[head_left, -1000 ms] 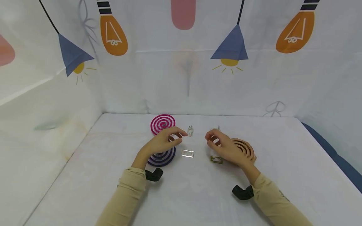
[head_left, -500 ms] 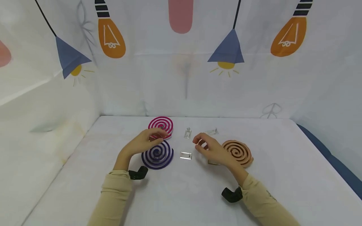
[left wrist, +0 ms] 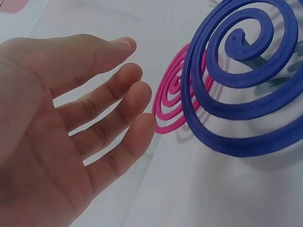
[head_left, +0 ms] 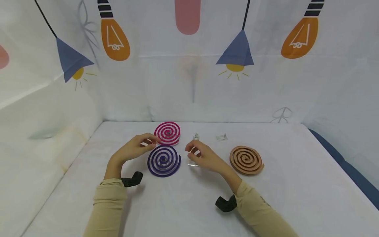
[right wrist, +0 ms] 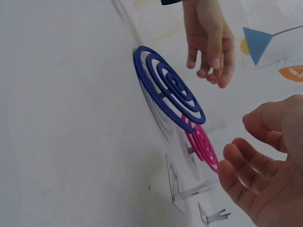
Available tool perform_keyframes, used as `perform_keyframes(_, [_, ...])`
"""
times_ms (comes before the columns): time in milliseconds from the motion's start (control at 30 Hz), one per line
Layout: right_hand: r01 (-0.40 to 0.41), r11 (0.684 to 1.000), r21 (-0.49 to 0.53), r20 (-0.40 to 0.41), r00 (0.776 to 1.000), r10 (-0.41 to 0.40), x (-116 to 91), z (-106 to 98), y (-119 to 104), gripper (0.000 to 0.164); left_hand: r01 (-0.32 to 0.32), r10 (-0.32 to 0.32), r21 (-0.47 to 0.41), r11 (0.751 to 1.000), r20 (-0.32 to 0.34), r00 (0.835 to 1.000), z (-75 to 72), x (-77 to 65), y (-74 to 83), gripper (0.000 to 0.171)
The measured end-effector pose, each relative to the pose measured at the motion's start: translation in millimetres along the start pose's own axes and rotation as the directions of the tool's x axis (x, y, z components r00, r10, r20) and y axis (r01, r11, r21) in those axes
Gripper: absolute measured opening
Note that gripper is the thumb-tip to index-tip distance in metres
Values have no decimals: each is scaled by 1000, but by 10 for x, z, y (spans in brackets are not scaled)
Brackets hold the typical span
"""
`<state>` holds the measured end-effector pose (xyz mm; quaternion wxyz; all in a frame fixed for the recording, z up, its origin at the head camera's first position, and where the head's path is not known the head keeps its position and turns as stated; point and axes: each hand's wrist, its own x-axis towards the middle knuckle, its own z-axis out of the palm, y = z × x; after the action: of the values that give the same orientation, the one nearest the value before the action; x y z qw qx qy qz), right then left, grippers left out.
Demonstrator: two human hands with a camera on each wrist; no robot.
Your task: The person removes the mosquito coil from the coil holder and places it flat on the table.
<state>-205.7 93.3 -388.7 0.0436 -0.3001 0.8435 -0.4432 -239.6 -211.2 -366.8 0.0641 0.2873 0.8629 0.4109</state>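
Note:
Three spiral mosquito coils lie on the table in the head view: a pink coil at the back, a blue coil in front of it, and a brown coil to the right. My left hand hovers just left of the pink and blue coils, fingers loosely bent around nothing. In the left wrist view, the blue coil is raised off the table. My right hand, empty and loosely curved, is above a small metal coil stand, partly covering it. Fingers and thumb stay apart in the right wrist view.
Another metal stand sits behind the right hand, and a further stand lies at the back right. Black wrist-camera mounts hang below both sleeves. A white curtain encloses the table's back and sides.
Both hands have moved left: the left away from over the coils, the right from beside the brown coil to over the stands. The coils stay put; the view has shifted slightly.

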Motion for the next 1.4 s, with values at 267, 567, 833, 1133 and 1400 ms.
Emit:
perform_keyframes(267, [-9, 1000, 29, 22, 1000, 9, 34, 73, -24, 21, 37, -38, 28, 999, 23, 999, -44, -66, -43, 28])
perform_keyframes(567, [-13, 999, 31, 33, 999, 12, 116, 172, -80, 23, 72, -72, 31, 997, 27, 997, -124, -146, -107, 29])
perform_keyframes(833, [-40, 999, 2, 39, 998, 40, 137, 303, -136, 36, 112, -107, -34, 993, 120, 987, -61, -133, -171, 35])
perform_keyframes(1133, [-110, 994, -11, 95, 989, 111, 146, 354, -122, 50, 134, -109, -109, 985, 209, 972, -55, -137, -156, 44])
perform_keyframes(1400, [-96, 994, -54, 131, 986, 102, 167, 375, -132, 59, 197, -160, -133, 971, 247, 956, -17, -147, -170, 51])
